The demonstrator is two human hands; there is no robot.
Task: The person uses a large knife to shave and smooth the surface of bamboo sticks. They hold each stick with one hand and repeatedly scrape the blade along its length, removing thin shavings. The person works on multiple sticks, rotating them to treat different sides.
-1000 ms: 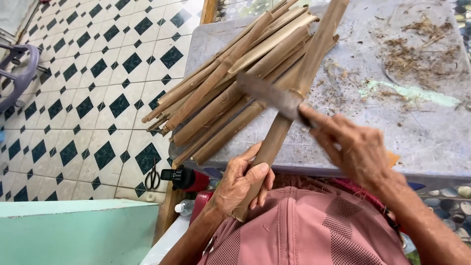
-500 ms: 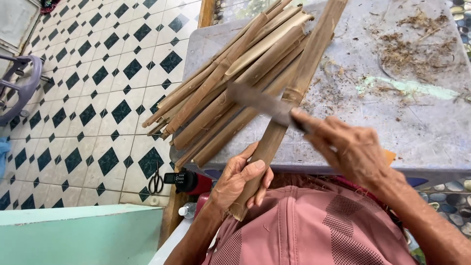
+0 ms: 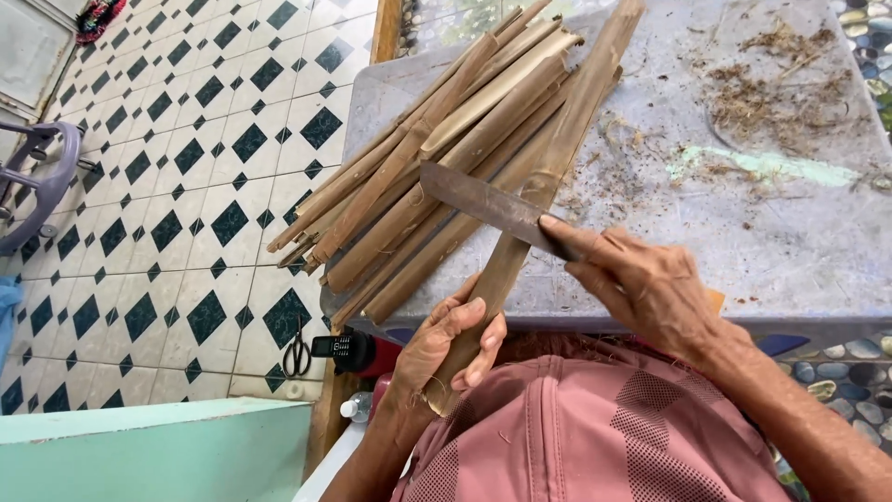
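Observation:
My left hand (image 3: 444, 342) grips the near end of a long brown bamboo stick (image 3: 556, 158) that leans away from me over the table. My right hand (image 3: 641, 286) is shut on the handle of a broad flat knife (image 3: 478, 200), with my index finger lying along its back. The blade rests across the stick about halfway up. Left of the stick, a pile of split bamboo strips (image 3: 437, 153) lies slanted on the grey table (image 3: 743, 242), its ends sticking out over the table's left edge. My knee in pink cloth (image 3: 595, 437) is below the hands.
Dry fibre scraps (image 3: 771, 93) litter the far right of the table. Black scissors (image 3: 296, 355) and a small dark handset (image 3: 339, 347) lie on the green-and-white tiled floor (image 3: 167, 186). A pale green ledge (image 3: 149, 451) runs at lower left. A chair part (image 3: 42, 181) is at far left.
The knife blade has slid a little down the stick, toward me. My left hand keeps its grip on the stick's near end. The view has drifted slightly.

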